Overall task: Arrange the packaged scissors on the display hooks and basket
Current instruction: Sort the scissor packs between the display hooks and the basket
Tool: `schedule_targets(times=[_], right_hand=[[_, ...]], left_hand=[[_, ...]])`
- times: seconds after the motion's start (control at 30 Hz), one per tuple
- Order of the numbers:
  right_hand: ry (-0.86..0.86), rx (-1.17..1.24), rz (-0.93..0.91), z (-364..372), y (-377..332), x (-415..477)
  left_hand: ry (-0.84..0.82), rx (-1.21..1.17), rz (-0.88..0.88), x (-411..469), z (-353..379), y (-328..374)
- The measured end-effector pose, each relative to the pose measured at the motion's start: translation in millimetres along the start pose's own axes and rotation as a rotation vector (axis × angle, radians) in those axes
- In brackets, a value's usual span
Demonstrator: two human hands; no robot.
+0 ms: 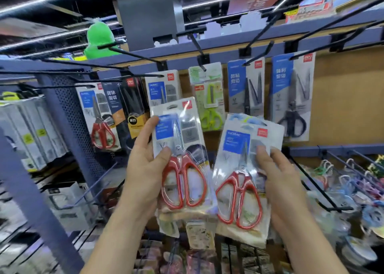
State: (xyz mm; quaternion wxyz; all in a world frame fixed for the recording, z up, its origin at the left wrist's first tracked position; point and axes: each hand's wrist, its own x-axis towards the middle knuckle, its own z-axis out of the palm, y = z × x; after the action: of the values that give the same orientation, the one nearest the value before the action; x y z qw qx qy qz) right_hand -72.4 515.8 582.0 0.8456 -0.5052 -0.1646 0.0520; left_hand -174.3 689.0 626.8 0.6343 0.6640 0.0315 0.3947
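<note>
We hold two packs of red-handled scissors up in front of the display. The left pack stands nearly upright, gripped by our left hand with the thumb on its front and a finger along its left edge. The right pack leans a little to the right, gripped by our right hand with the thumb pressed on its front beside the blades. The two packs sit just beside each other, and neither is on a hook. More card edges show behind the top of the right pack; how many we cannot tell. Behind them, black hooks jut from a blue rail. They carry a red-handled pack, a dark pack, a white pack partly hidden by the left pack, a green-handled pack and two blue-labelled packs of black scissors. At lower right, further hooks hold small coloured scissors, which are blurred. A green plush toy sits above the rail.
</note>
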Motion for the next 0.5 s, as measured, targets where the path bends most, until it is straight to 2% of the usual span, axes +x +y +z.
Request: schedule_targets(times=[0.2,0.37,0.5], right_hand=[[-0.331,-0.128,0.047,31.5,8.1,-12.1],[-0.450,-0.129,0.059,43.2,16.3,-11.1],[-0.498,-0.189,0.004,58.2,20.9,-13.7]], left_hand=[[0.124,0.015,0.050,-1.8,6.7,-19.7],[0.145,-0.125,-0.078,15.1,-24.1,-6.4],[0.228,0.010,-0.164,48.2,-50.5,5.7]])
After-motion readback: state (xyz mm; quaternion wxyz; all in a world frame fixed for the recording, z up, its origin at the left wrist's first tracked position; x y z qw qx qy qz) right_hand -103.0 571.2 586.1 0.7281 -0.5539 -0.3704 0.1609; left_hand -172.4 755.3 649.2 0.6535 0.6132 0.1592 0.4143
